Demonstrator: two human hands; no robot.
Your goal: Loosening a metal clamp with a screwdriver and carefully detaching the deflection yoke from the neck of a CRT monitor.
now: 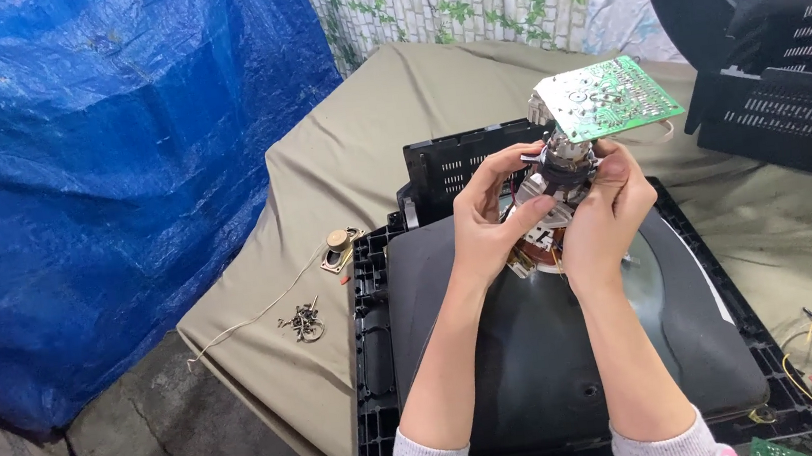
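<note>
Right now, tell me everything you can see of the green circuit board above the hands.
The green circuit board is a flat rectangle, pale green with fine lighter traces and solder dots, tilted with its trace side facing the camera. It sits atop the neck assembly of the dark picture tube. The left hand and right hand grip that assembly just below it; neither clearly touches the board itself.
</note>
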